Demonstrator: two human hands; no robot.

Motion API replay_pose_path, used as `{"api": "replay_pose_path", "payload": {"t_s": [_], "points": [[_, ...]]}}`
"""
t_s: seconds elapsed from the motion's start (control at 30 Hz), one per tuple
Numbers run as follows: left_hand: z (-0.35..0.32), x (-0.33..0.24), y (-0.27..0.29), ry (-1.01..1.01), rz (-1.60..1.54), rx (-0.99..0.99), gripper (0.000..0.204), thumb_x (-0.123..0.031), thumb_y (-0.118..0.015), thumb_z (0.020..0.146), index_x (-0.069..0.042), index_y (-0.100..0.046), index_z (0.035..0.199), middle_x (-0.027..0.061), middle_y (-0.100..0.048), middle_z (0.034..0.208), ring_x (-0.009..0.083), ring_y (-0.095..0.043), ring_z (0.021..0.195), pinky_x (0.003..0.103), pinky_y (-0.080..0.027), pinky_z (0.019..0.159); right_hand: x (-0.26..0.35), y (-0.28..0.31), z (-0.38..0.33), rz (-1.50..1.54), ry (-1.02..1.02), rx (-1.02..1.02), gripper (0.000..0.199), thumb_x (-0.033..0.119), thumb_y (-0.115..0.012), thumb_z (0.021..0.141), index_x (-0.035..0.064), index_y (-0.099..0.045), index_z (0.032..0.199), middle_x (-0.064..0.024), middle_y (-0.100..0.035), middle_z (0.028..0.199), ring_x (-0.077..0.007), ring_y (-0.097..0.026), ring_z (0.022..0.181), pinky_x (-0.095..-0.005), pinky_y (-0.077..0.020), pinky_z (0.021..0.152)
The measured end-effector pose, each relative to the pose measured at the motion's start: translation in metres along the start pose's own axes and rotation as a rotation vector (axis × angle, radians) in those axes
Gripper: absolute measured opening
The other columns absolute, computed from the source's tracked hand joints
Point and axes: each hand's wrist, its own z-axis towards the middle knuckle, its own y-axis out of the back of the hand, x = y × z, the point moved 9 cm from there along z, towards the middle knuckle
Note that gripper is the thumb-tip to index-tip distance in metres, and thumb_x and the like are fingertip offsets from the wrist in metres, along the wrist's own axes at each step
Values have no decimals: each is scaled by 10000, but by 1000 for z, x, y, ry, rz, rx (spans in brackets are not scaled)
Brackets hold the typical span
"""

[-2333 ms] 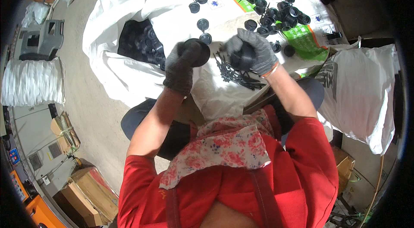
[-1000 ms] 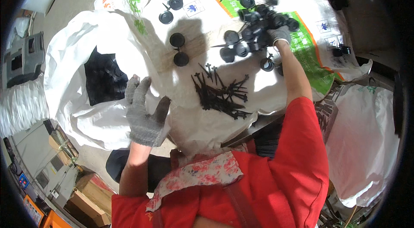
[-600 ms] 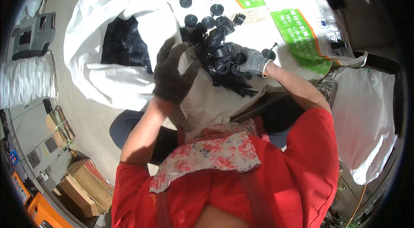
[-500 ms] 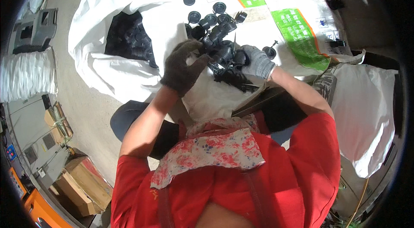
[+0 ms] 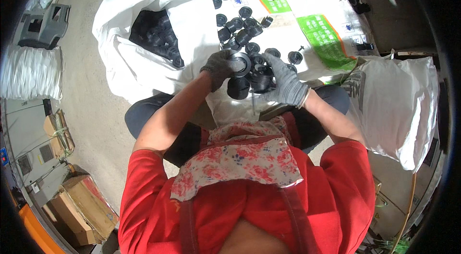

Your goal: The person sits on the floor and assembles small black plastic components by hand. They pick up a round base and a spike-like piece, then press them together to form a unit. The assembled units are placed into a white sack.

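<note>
My left hand (image 5: 218, 69), in a dark grey glove, pinches a round black plastic cap (image 5: 245, 65) with a raised rim. Close beside it my right hand (image 5: 288, 83), in a lighter grey glove, curves its fingers and thumb round a cluster of ribbed black caps (image 5: 260, 82). Another black cap (image 5: 238, 88) hangs just below the left hand's cap, and what supports it is hidden. More black caps (image 5: 242, 37) lie in a loose heap beyond my hands on white sacking (image 5: 283, 28), some with thin stems.
At the left stands an open white sack (image 5: 115, 28) with black caps (image 5: 156, 37) inside. A white bag (image 5: 398, 110) hangs at the right. Cardboard boxes (image 5: 79, 210), a grey plastic part (image 5: 45, 28) and a stack of white sacks (image 5: 31, 74) stand along the left side.
My left hand has moved right and nearer to me and now has a cap in its fingers. My right hand has come nearer, its fingers spread wider round the caps. The view has shifted slightly.
</note>
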Motion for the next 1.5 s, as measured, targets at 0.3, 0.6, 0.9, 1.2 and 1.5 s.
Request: {"api": "replay_pose_path", "payload": {"t_s": [0.3,0.6,0.9,1.2,1.5], "points": [[-33,-54,-7,-512,127,8,165,-104,-564,883,-50,-610,1032,34,-637,900,126,-602,828,280,-508,715,37,-8,45,-17,45,-82,377,288,-647,745,40,-600,1026,-191,-640,899,-370,-608,866,-435,-487,789],[-60,-32,-32,178,-197,278,450,-155,-624,839,-11,-490,1243,160,-598,1126,224,-589,1039,367,-495,897,85,16,57,-528,305,-97,550,225,-641,725,17,-485,1209,-207,-599,1023,-364,-575,957,-440,-444,860],[-88,-119,-30,-1046,1585,-471,178,-101,-626,717,-64,-566,881,123,-555,798,296,-563,732,402,-460,642,43,-18,115,153,-9,150,220,157,-557,787,18,-622,944,-196,-647,847,-298,-646,795,-371,-493,740],[-47,-70,35,-375,-101,-48,413,-297,-675,802,-42,-595,1117,116,-637,1030,219,-636,870,328,-511,790,47,5,109,1246,-81,-142,343,289,-507,939,41,-577,1165,-106,-605,1113,-158,-590,1002,-287,-515,854],[-72,-119,9,-839,830,-341,417,-201,-692,756,-34,-547,1110,154,-617,895,282,-622,791,347,-508,727,40,-25,125,-240,245,-466,268,136,-592,764,39,-598,1013,-163,-621,884,-326,-610,836,-361,-493,712]]}}
